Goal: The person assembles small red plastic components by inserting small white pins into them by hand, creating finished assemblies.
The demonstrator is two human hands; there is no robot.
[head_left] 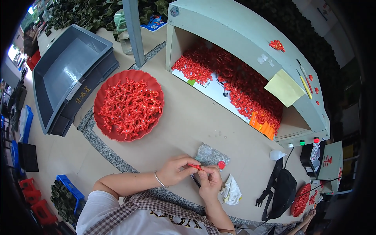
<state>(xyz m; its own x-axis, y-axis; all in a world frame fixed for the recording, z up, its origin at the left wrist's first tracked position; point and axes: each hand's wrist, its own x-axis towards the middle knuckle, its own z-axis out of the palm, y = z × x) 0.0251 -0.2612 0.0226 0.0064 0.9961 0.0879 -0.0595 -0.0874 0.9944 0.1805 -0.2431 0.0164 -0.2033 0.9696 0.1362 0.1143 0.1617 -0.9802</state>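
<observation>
My left hand (pixel 178 171) and my right hand (pixel 210 182) meet close together over the near part of the table. Between their fingertips they pinch a small glossy red figure-like piece (pixel 194 167); its exact kind is too small to tell. A dark thin stick (pixel 195 180) shows just below the fingers, and I cannot tell whether a hand holds it. Beyond the hands lies a speckled stone slab (pixel 214 157) with a clear round dish (pixel 205 150) and a small red-topped pot (pixel 221 165) on it. A crumpled white cloth (pixel 232 190) is right of my right hand.
A scalloped red bowl (pixel 159 113) full of similar red pieces stands left. Behind it sits a grey crate (pixel 70 58) next to a metal post (pixel 134 31). A pale-green open cabinet (pixel 239 31) holds heaps of red pieces. A black bag (pixel 284 192) and white bottle (pixel 277 155) lie right.
</observation>
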